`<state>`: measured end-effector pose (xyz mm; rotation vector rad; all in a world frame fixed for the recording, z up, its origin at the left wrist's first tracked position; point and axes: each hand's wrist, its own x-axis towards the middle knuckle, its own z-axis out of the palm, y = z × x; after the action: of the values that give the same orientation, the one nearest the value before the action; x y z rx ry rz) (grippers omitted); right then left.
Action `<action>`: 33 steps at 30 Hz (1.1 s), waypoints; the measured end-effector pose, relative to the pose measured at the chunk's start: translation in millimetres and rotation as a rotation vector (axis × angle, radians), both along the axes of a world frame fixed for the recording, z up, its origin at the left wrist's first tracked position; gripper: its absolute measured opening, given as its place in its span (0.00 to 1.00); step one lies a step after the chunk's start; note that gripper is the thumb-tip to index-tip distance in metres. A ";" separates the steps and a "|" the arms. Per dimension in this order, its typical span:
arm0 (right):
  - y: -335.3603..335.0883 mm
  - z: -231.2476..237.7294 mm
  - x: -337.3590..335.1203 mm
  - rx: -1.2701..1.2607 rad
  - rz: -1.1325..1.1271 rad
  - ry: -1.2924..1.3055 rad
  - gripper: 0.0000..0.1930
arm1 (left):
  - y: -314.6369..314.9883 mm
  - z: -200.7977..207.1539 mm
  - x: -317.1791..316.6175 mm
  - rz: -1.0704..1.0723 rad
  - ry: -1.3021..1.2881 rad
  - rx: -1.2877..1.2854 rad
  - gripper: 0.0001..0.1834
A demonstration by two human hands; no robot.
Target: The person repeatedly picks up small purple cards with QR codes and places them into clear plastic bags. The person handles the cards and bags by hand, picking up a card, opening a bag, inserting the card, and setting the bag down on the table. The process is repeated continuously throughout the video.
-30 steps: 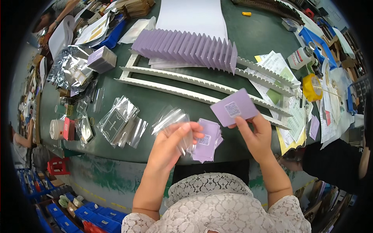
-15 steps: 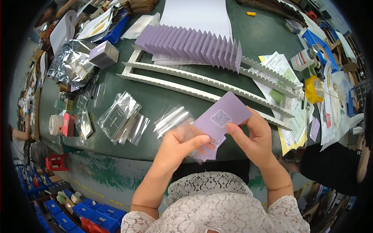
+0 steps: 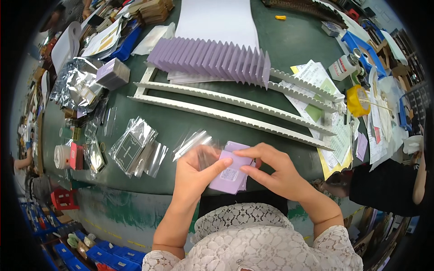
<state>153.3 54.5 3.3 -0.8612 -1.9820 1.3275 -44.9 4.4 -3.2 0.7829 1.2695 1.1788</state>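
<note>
A purple card with a printed square code lies over at least one more purple card just in front of me, near the table's front edge. My left hand is closed on it, thumb pressed on the card's face, with a clear plastic sleeve among its fingers. My right hand pinches the card's right side between thumb and forefinger. Beyond both hands, a row of purple cards stands upright in a white notched rack. Loose clear sleeves lie past my left hand.
Packed clear bags and a stack of purple cards lie to the left. On the right are papers, a white bottle, yellow tape and a blue tray. Another person in black is at the right edge.
The coded card has come down and left from between my hands onto the other purple cards, under my left thumb. My right hand has followed it left. The whole view has shifted slightly.
</note>
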 end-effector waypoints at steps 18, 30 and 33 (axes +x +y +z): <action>169.3 3.2 22.7 0.406 -0.092 -0.254 0.41 | 0.1 -13.1 -11.6 0.030 -0.454 -0.098 0.12; 28.7 17.7 11.1 0.318 0.058 0.025 0.35 | 4.7 1.3 8.6 -0.151 -0.287 -0.019 0.13; 25.3 9.7 15.0 0.412 -0.004 -0.066 0.33 | 4.8 0.6 5.9 -0.142 -0.201 -0.006 0.13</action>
<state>168.3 79.8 13.0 -0.7147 -2.1953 0.8480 -39.0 9.2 -2.6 0.7190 1.0344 1.1091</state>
